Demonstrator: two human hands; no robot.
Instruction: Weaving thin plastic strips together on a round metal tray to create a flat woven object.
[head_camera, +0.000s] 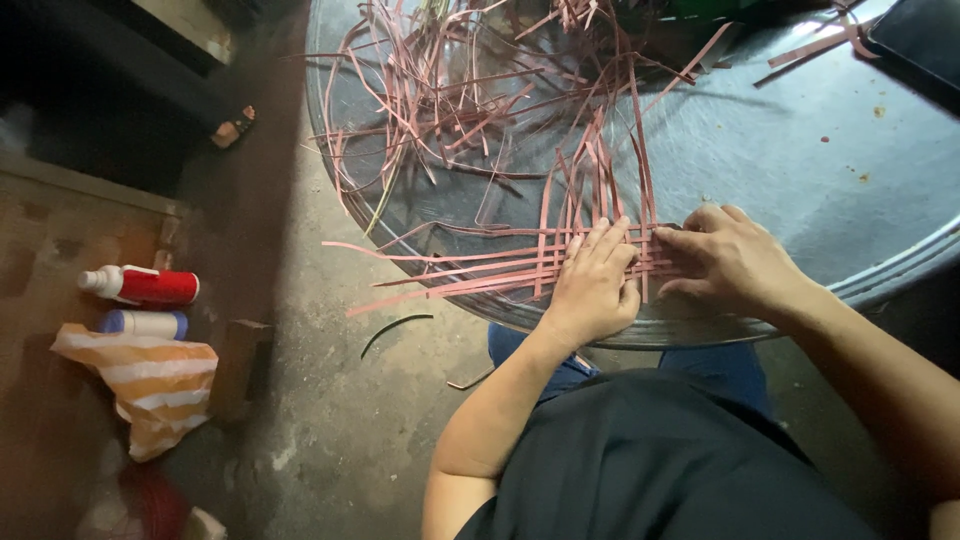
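A person seated at a round grey bench (800, 170) presses the left hand (592, 285) flat on a patch of interlaced pink strips (560, 262), while the right hand (728, 260) pinches the strips at the patch's edge. Loose pink strips (450, 90) lie tangled across the bench's far side. On the concrete floor (340, 420) to the left lie a red and white bottle (142, 285), a pale blue bottle (148, 323) and an orange-striped bag (155, 385).

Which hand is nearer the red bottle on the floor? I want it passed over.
Left. The left hand rests on the woven strips, on the side toward the red bottle; the right hand lies farther right.
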